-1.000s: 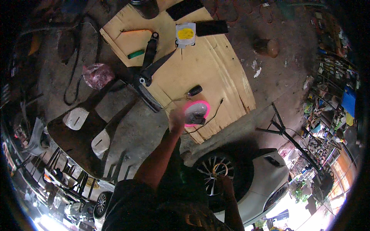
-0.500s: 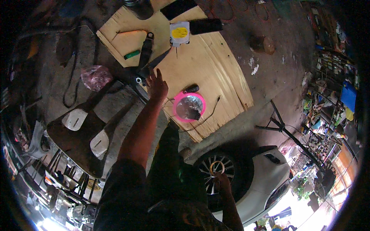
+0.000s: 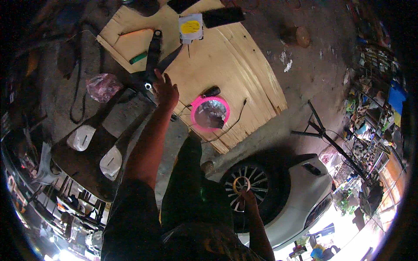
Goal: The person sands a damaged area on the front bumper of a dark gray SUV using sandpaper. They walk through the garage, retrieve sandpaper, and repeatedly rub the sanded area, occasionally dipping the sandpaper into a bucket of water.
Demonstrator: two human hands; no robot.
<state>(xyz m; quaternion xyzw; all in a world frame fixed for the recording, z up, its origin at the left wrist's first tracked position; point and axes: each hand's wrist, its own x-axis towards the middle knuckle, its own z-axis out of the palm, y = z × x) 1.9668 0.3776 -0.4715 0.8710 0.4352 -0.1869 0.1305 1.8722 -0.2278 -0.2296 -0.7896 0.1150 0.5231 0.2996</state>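
Observation:
My left hand (image 3: 166,92) reaches over the left edge of a wooden board (image 3: 226,65), fingers spread. Its fingertips are beside or against a long black part (image 3: 153,50) with round eye-shaped ends; contact is unclear. A silver ring-shaped fitting (image 3: 148,86) shows just left of the fingers. Low on my right, my right hand (image 3: 248,199) grips a thin tan ring (image 3: 235,184), which looks like a nearly used-up roll of tape. To the right of my left hand on the board lies a pink-rimmed round object (image 3: 193,114), with a dark stubby piece (image 3: 212,91) at its upper edge.
The board also carries a green stick (image 3: 138,58), a white box with a yellow patch (image 3: 190,28), a dark flat slab (image 3: 223,17) and a thin cable (image 3: 238,118). A crumpled pink plastic bag (image 3: 103,87) lies left. A car wheel (image 3: 257,172) stands behind my right hand.
The view has shifted slightly, and the board sits a little further up and left. My left hand has come closer to the black part. My right hand still grips the ring.

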